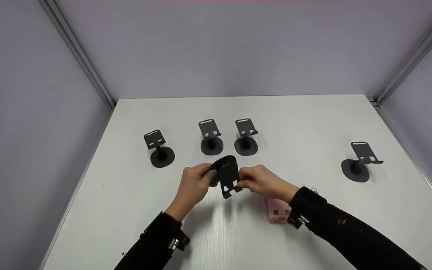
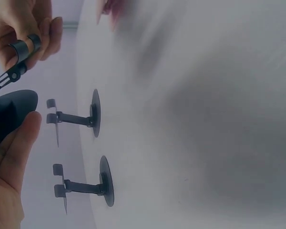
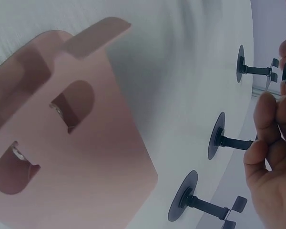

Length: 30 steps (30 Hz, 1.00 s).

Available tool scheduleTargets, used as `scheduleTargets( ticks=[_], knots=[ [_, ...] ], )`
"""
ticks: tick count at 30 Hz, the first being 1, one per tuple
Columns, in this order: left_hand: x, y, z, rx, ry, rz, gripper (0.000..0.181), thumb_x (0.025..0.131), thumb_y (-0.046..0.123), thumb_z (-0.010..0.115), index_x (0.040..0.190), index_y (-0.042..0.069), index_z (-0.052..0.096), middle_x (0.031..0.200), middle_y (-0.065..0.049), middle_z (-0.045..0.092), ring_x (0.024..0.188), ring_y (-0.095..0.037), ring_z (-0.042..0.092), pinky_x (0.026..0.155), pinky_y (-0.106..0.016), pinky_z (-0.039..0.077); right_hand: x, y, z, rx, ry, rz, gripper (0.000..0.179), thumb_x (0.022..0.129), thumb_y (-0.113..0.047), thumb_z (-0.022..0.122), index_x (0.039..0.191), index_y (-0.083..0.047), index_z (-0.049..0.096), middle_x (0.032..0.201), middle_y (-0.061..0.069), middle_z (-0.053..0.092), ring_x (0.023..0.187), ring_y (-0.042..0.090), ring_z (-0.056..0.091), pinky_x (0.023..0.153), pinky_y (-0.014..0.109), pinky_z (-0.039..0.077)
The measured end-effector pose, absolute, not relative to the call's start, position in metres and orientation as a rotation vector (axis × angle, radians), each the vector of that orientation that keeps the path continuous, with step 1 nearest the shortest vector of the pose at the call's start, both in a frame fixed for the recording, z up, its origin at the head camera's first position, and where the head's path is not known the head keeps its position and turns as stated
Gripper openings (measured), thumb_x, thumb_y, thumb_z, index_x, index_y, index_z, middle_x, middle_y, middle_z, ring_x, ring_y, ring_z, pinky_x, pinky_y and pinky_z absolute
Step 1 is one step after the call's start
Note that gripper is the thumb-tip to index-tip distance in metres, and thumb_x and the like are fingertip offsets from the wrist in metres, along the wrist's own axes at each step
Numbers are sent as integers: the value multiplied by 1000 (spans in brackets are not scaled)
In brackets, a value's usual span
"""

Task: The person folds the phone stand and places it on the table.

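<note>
A black phone stand (image 1: 228,173) is held above the middle of the table, tilted, its hooked lip pointing down toward me. My left hand (image 1: 195,183) grips its round base (image 2: 12,112), thumb on the near side. At the plate's right edge, close to the lip, my right hand (image 1: 263,182) pinches the stand with thumb and fingers. Under my right wrist lies a pink phone stand (image 1: 277,210), partly covered by the sleeve; its plate with two rounded cutouts fills much of the right wrist view. Only a sliver of the held stand appears there.
Two black phone stands (image 1: 212,144) (image 1: 246,145) stand upright side by side behind my hands. Another black stand (image 1: 162,156) is at the left, and one more stand (image 1: 355,170) is far right. Pale walls (image 1: 216,48) enclose the white table (image 1: 126,210).
</note>
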<state>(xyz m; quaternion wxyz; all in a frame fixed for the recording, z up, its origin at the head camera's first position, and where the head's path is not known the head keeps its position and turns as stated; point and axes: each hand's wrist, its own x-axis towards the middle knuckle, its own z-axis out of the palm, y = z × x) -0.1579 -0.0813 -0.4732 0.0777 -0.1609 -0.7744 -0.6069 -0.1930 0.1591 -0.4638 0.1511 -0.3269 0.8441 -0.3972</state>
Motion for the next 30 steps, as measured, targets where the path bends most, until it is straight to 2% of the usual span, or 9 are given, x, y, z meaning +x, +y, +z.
scheduleTargets(
  ticks=[8, 14, 30],
  knots=[
    [-157, -79, -473, -451, -2339, -1926, 8, 95, -2, 66, 96, -9, 71, 85, -23, 74, 72, -34, 75, 62, -35, 63, -192, 160, -467, -949, 2431, -1157, 10, 96, -10, 70, 87, -8, 66, 75, -4, 68, 60, 3, 51, 56, 20, 41],
    [-157, -79, -472, -458, -2342, -1987, 9, 96, -4, 65, 97, -10, 71, 88, -24, 74, 76, -35, 76, 64, -34, 63, -193, 160, -469, -977, 2440, -1152, 8, 96, -10, 70, 89, -7, 67, 81, 2, 74, 62, 2, 53, 58, 20, 43],
    [-158, -78, -473, -392, -2334, -2209, 13, 96, -7, 60, 103, -14, 69, 91, -26, 73, 77, -34, 76, 66, -37, 63, -193, 158, -474, -1024, 2511, -1130, 8, 94, -10, 73, 87, -7, 68, 80, 0, 74, 66, 3, 51, 58, 21, 42]
  ],
)
